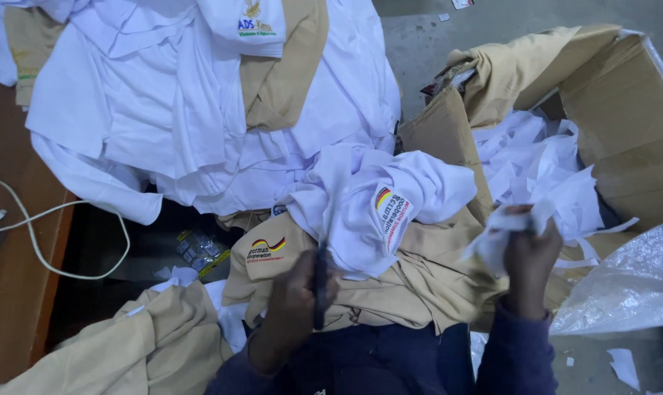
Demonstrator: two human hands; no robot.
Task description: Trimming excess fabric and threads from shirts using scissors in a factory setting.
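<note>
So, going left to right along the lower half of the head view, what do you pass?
White cable → left hand holding dark scissors → right hand gripping white scraps → clear plastic bag.

Dim grey concrete floor [419, 44] beside a brown wooden table [9, 278].

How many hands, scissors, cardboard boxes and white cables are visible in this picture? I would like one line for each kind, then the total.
Hands: 2, the left hand and the right hand
Dark scissors, in the left hand: 1
Cardboard box with white fabric scraps inside: 1
White cable on the wooden table: 1
Total: 5
</note>
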